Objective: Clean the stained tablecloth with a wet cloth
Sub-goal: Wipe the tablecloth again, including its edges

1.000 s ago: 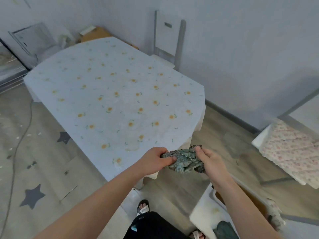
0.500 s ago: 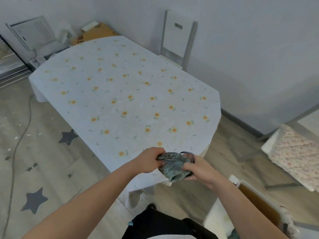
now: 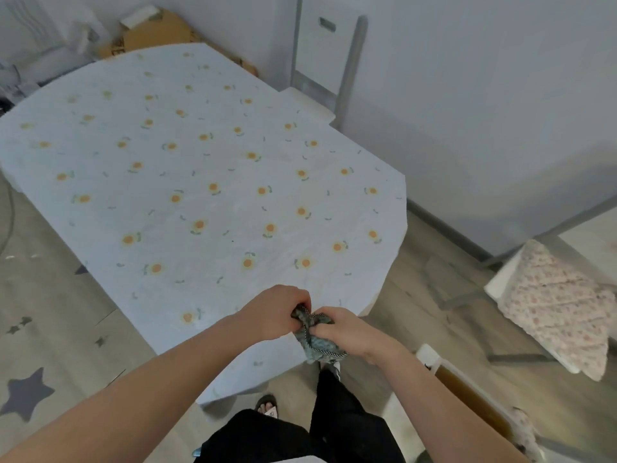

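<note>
A pale blue tablecloth [image 3: 207, 168] printed with small orange flowers covers the table ahead of me. Over its near edge I hold a bunched grey-green cloth [image 3: 315, 342] with both hands. My left hand [image 3: 273, 312] grips its upper left end. My right hand [image 3: 347, 332] grips the middle, and the cloth's lower part hangs below my fingers. The two hands are close together, almost touching. No stain stands out on the tablecloth from here.
A white chair [image 3: 320, 61] stands at the table's far side against the wall. A second chair with a floral cushion [image 3: 561, 305] is at the right. A white and brown box [image 3: 467, 392] sits by my right leg. Cardboard boxes [image 3: 150, 31] lie beyond the table.
I have stepped closer to the table. My hands have drawn together and bunched the cloth tighter over the tablecloth's near edge.
</note>
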`<state>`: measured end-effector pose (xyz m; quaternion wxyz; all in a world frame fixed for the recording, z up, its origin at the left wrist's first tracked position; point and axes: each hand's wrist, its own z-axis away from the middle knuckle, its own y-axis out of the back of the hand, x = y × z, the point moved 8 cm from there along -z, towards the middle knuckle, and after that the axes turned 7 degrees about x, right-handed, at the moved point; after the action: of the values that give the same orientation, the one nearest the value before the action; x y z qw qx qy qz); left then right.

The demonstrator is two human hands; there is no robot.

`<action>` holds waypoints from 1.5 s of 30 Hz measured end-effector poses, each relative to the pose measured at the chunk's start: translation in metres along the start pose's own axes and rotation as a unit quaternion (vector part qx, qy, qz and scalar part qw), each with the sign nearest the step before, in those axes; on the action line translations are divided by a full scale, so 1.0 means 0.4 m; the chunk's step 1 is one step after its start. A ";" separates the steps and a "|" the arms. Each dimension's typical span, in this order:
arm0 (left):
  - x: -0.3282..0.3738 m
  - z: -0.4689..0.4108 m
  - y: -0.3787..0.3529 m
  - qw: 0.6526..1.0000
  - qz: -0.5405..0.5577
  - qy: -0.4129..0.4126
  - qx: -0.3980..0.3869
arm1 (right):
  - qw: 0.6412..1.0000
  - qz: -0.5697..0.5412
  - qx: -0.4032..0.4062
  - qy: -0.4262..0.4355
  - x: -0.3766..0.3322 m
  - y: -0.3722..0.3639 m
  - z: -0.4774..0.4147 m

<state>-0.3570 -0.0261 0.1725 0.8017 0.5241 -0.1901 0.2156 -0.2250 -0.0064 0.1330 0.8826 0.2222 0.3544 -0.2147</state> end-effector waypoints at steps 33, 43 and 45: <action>-0.189 -0.578 -0.074 0.958 -0.238 0.152 -0.052 | 0.904 0.366 0.149 0.162 0.184 0.457 -0.408; -0.186 -0.577 -0.068 0.967 -0.197 0.152 -0.051 | 0.882 0.269 0.381 0.074 0.057 0.893 -0.581; -0.189 -0.578 -0.061 0.966 -0.203 0.150 -0.057 | 0.849 0.230 0.475 0.036 0.020 1.010 -0.648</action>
<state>-0.3884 0.1672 0.0263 0.8764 0.4670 0.0312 0.1134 -0.1403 0.4598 0.0558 0.6799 0.6971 0.1795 -0.1400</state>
